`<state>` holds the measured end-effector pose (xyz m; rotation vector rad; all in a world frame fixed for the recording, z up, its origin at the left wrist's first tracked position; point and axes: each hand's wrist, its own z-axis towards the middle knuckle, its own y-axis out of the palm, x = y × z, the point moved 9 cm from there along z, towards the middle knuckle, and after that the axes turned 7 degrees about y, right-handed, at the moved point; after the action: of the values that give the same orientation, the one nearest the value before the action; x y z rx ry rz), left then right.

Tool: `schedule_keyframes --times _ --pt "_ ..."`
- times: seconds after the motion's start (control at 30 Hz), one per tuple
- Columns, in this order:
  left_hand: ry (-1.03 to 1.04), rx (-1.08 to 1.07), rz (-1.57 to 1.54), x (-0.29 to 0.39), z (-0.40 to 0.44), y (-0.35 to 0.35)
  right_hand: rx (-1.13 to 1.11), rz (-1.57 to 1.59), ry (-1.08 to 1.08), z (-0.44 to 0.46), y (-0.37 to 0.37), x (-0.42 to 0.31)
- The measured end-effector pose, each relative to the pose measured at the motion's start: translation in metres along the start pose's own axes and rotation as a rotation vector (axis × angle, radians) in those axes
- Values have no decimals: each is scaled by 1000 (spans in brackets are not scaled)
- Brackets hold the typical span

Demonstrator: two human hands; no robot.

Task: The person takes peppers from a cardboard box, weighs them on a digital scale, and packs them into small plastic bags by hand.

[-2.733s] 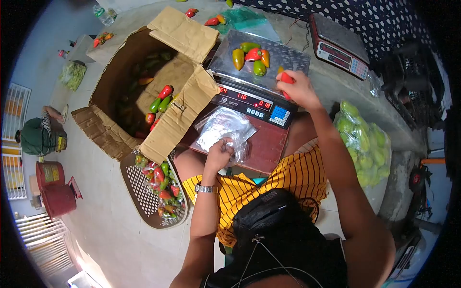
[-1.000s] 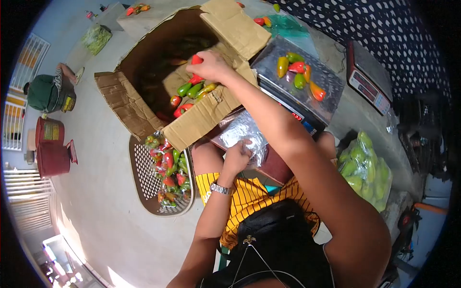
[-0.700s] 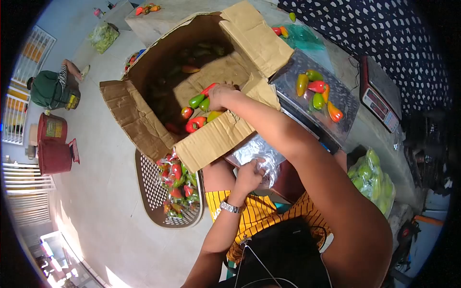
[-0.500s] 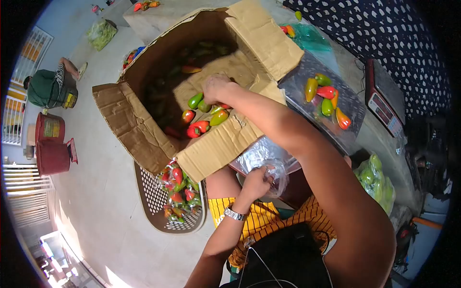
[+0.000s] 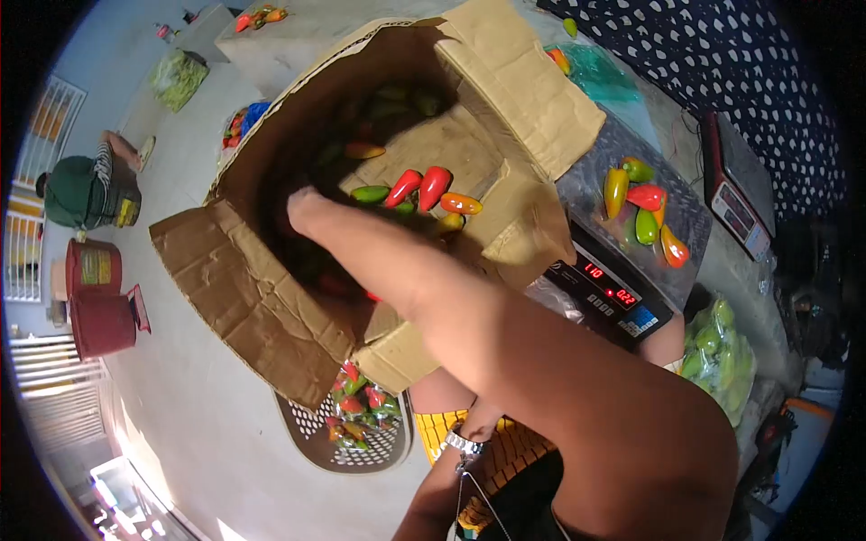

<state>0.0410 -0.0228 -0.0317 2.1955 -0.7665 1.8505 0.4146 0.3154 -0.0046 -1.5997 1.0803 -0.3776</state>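
My right hand (image 5: 305,213) reaches deep into the left side of an open cardboard box (image 5: 248,288); its fingers disappear in dark shadow, among peppers that barely show. Near that arm, inside the box, lie red peppers (image 5: 435,187), a green pepper (image 5: 369,194) and an orange pepper (image 5: 461,204). My left hand (image 5: 487,415), with a metal watch at the wrist, is low in front of my lap. The right forearm covers its fingers. A bit of clear plastic bag (image 5: 554,299) shows beyond the forearm, beside the box flap.
Several peppers (image 5: 645,197) rest on a digital scale (image 5: 690,270) with a lit display. A perforated basket (image 5: 302,435) holds bagged peppers. To the right are a bag of green produce (image 5: 717,352) and a second scale (image 5: 740,212). A person (image 5: 77,191) bends near red buckets (image 5: 101,320).
My right hand has moved left and deeper into the box, away from the peppers near its front flap. The right arm now hides my left hand's fingers. The scale's display has come into view.
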Motion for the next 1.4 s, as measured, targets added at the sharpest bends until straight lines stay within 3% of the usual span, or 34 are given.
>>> schedule_keyframes --times 0.4,0.47,0.53,0.57,0.67,0.73,0.77,0.83,0.87,0.93,0.97,1.0,1.03,1.1,1.2,1.3,1.4 --pt "-37 -76 -20 0 -20 -8 102 -85 48 10 4 4" --pt "-39 -76 -11 -4 -16 -6 159 -93 39 -7 -4 9" --pt "-42 -78 0 -4 -8 -3 65 -60 56 -45 -13 20" --pt "-44 -87 0 -2 0 -3 -111 -15 87 -75 -17 27" --pt "-57 -114 -40 6 30 6 -77 116 213 -127 -14 60" --pt "-45 -92 -23 7 40 5 164 4 177 -153 -32 74" --pt "-17 -45 22 3 39 4 278 348 263 -186 -54 92" --pt "45 50 116 -1 40 1 541 636 137 -279 -94 114" --pt "8 51 85 1 39 0 776 728 62 -333 -108 131" --pt "-65 57 25 4 37 -3 872 1118 67 -424 -104 183" --pt "-2 81 69 8 38 -5 1128 1108 -38 -472 -90 217" --pt "-12 80 77 5 38 -4 1217 978 220 -520 -69 258" --pt "-21 79 84 1 38 -3 1242 488 463 -576 -72 269" --pt "-29 68 130 20 35 -4 1227 509 594 -633 -51 297" --pt "37 87 109 15 38 -2 1172 165 533 -658 -42 305" --pt "-78 62 5 10 36 -1 1130 199 509 -656 -30 316" --pt "-9 100 -15 -4 38 0 1173 160 491 -653 -29 319"
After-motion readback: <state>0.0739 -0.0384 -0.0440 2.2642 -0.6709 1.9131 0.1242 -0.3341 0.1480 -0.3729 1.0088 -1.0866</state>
